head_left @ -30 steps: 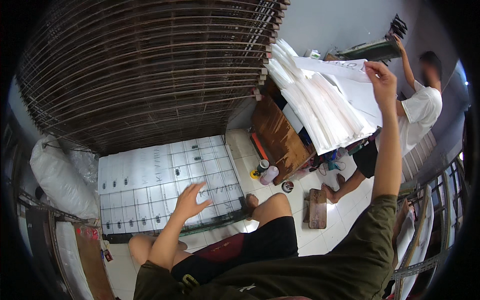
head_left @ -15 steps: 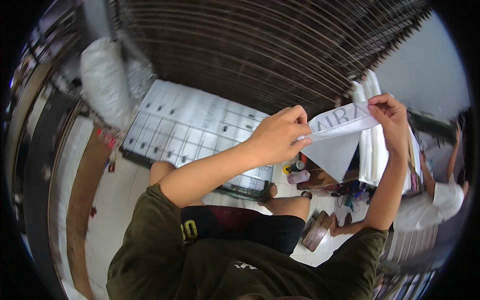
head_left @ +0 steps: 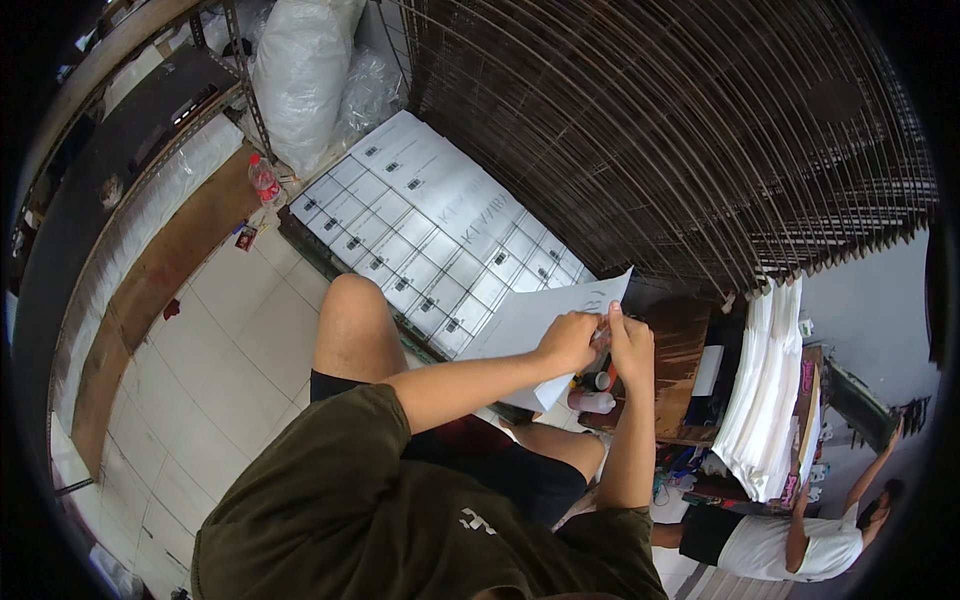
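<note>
My left hand point(head_left: 570, 343) and my right hand point(head_left: 631, 348) are close together in front of me, both with fingers closed at the right edge of a white sheet of paper point(head_left: 530, 325). The paper is bent and spreads out to the left, with some dark lettering near its far right corner. My right thumb points up along that edge. Below and beyond the paper lies a low stack of white sheets point(head_left: 440, 265), marked with a grid of lines and small dark prints. The held paper hides its right end.
A tall dark wire rack point(head_left: 640, 140) rises behind the stack. White bags point(head_left: 305, 75) and a red-labelled bottle point(head_left: 262, 178) stand at left. Hanging white sheets point(head_left: 757, 390) adjoin a wooden cabinet point(head_left: 677, 365); a pink container point(head_left: 592, 402) is nearby. Another person point(head_left: 795, 540) reaches at far right.
My hands have come together and moved lower; my right hand shifted left. The paper, earlier stretched as a narrow folded band between them, now spreads leftward. The view has turned.
</note>
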### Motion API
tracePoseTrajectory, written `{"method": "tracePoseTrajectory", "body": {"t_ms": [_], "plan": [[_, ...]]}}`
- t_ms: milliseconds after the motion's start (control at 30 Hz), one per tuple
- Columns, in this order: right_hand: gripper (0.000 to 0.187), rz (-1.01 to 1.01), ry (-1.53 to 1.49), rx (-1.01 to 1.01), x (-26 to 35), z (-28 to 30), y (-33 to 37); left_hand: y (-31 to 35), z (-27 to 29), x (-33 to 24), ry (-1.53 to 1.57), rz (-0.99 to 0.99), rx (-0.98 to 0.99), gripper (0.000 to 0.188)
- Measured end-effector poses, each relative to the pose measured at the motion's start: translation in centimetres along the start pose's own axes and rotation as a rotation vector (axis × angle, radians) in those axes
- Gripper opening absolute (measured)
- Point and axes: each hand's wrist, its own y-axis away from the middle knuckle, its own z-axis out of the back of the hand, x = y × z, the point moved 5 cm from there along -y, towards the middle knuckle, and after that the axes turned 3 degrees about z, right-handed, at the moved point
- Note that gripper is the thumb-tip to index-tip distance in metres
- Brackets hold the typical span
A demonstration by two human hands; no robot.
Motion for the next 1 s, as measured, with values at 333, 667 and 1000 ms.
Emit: {"method": "tracePoseTrajectory", "body": {"t_ms": [333,667,1000], "plan": [[0.043,0.431,-0.077,0.173,2.3,-1.3,-2.6,9.1,3.3,-2.3,0.175,-0.604,0.196,0.038],[0.05,0.689,-0.243,0.438,10.7,-13.0,-10.8,12.1,-3.1,2.8,-0.087,-0.869,1.067,0.041],[0.061,-0.185,-1.098,0.048,-10.6,-28.6,-22.6,6.0,-2.9,10.4,-0.121,-0.067,1.334,0.026]]}}
